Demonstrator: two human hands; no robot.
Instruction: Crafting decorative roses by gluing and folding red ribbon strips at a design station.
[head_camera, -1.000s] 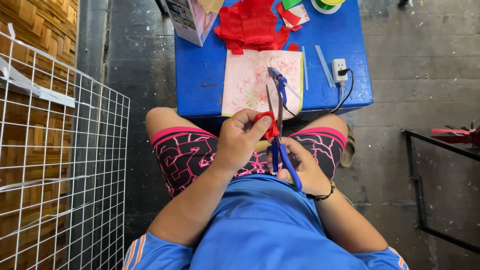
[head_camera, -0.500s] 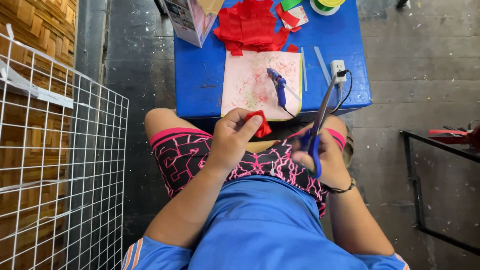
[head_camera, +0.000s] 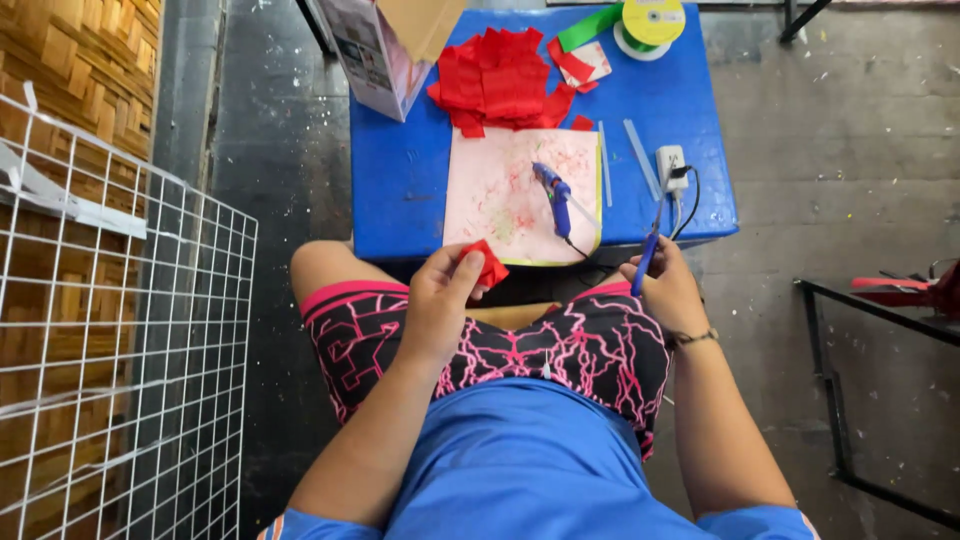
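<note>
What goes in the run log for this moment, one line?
left hand: holds red piece | right hand: holds scissors at table edge | glue gun: on mat

Scissors (head_camera: 648, 258) mostly hidden inside right hand (head_camera: 667, 290), cardboard box (head_camera: 385, 45) and tape roll (head_camera: 648, 22) cut off by top edge, red tool (head_camera: 905, 290) cropped at right edge.
</note>
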